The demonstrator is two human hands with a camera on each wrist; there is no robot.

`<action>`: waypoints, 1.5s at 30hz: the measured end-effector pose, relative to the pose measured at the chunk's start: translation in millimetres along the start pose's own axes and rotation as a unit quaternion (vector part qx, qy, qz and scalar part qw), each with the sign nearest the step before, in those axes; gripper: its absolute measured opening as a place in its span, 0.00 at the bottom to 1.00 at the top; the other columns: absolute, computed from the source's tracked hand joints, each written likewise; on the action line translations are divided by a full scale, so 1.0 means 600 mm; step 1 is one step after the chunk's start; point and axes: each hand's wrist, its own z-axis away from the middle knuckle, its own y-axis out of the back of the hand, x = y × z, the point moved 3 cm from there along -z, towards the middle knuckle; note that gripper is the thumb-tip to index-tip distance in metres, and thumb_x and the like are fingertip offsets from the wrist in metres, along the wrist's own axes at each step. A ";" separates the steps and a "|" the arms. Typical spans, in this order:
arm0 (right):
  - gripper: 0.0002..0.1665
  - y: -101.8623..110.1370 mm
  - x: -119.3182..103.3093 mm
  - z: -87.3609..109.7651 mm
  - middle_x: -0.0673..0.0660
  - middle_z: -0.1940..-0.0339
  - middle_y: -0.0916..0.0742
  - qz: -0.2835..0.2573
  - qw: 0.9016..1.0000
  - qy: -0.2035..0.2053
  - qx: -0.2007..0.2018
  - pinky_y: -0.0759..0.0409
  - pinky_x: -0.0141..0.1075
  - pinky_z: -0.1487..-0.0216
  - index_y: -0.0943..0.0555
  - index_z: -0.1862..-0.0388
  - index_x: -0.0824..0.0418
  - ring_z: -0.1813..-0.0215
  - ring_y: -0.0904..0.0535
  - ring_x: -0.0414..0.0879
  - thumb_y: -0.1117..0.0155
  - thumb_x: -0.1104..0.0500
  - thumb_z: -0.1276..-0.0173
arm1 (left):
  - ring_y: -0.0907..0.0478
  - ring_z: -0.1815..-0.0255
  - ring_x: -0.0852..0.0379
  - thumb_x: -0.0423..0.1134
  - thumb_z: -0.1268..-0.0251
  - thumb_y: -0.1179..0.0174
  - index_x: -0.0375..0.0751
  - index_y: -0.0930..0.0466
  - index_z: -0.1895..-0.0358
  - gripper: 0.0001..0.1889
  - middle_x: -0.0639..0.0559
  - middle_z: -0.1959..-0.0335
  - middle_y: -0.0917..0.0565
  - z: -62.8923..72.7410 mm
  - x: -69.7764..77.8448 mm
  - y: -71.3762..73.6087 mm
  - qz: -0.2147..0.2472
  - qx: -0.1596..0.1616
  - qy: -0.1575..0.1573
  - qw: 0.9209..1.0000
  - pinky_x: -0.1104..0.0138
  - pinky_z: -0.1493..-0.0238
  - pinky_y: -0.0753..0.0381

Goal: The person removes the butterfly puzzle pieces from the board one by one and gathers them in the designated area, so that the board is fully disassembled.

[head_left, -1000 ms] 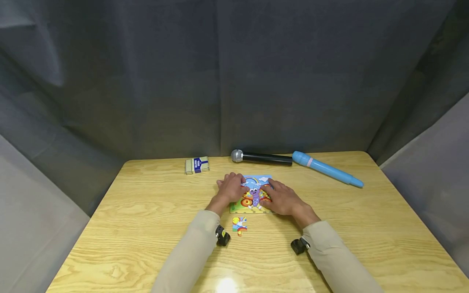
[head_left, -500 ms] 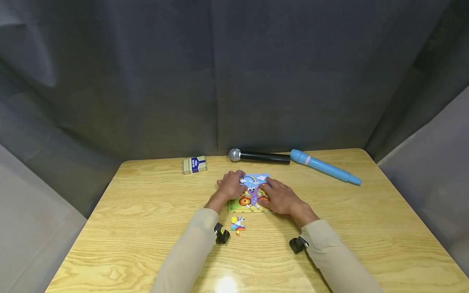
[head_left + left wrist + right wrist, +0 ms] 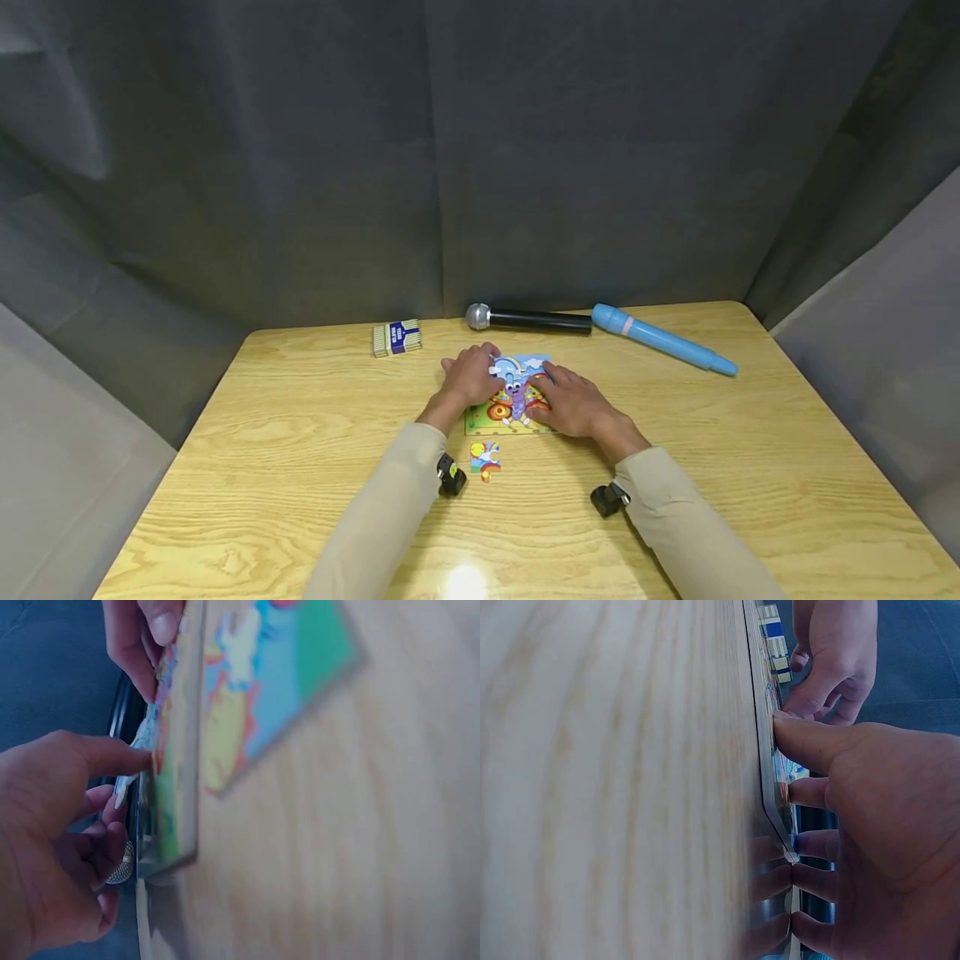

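A jigsaw puzzle with a purple butterfly picture (image 3: 517,408) lies on the table, partly covered by both hands. At its upper left, my left hand (image 3: 469,373) pinches a blue-and-white puzzle piece (image 3: 126,784), which sits tilted above the board in the left wrist view. The left thumb touches the picture. Over the right side rests my right hand (image 3: 579,403); its thumb and index finger press on the puzzle, and the other fingertips touch the table beside the board's edge. Nearer me lie loose puzzle pieces (image 3: 485,457), grouped together.
A striped packet with a blue band (image 3: 397,337) lies at the back left. A black microphone with a silver head (image 3: 536,321) and a blue pen-shaped object (image 3: 663,340) lie behind the puzzle. Dark curtain (image 3: 450,167) hangs along the table's (image 3: 285,467) far edge.
The left hand shifts slightly at the puzzle's upper left, and more blue sky shows beside it. The right hand keeps its place on the puzzle. The head view drifts a little.
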 end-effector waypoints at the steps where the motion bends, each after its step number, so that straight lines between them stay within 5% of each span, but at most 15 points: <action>1: 0.37 0.000 0.000 0.000 0.64 0.22 0.42 0.001 1.000 0.001 0.001 0.46 0.62 0.28 0.36 0.27 0.53 0.22 0.48 0.63 0.45 0.39 0.30 | 0.24 0.49 0.51 0.48 0.42 0.34 0.49 0.25 0.44 0.23 0.52 0.52 0.19 0.000 -0.002 -0.001 -0.008 0.003 -0.002 1.000 0.51 0.47 0.40; 10: 0.37 0.002 -0.001 0.002 0.64 0.22 0.42 -0.007 1.000 0.008 0.008 0.45 0.62 0.29 0.36 0.27 0.53 0.22 0.47 0.63 0.45 0.39 0.30 | 0.25 0.51 0.54 0.53 0.42 0.36 0.50 0.24 0.44 0.23 0.54 0.54 0.20 0.009 -0.014 0.003 -0.023 0.026 -0.016 0.999 0.55 0.50 0.38; 17: 0.37 0.005 0.004 0.003 0.64 0.21 0.43 -0.025 1.000 0.002 0.008 0.46 0.63 0.29 0.36 0.27 0.52 0.22 0.48 0.63 0.44 0.40 0.30 | 0.27 0.52 0.56 0.52 0.42 0.37 0.50 0.24 0.43 0.24 0.56 0.57 0.22 0.032 -0.005 0.013 -0.031 0.031 -0.054 0.998 0.59 0.52 0.32; 27: 0.38 0.006 0.013 0.004 0.64 0.22 0.42 -0.059 0.998 -0.010 0.032 0.46 0.64 0.30 0.34 0.27 0.52 0.23 0.47 0.64 0.41 0.40 0.32 | 0.26 0.56 0.58 0.54 0.43 0.38 0.51 0.24 0.44 0.23 0.58 0.59 0.23 0.060 -0.007 0.012 -0.037 0.035 -0.069 0.996 0.60 0.56 0.32; 45: 0.36 0.011 0.030 0.012 0.62 0.22 0.41 -0.047 0.997 -0.035 0.040 0.47 0.67 0.38 0.34 0.28 0.49 0.22 0.46 0.60 0.44 0.39 0.31 | 0.26 0.55 0.59 0.54 0.44 0.36 0.54 0.22 0.48 0.21 0.61 0.63 0.21 0.115 0.023 0.007 -0.056 0.027 -0.105 0.992 0.58 0.59 0.31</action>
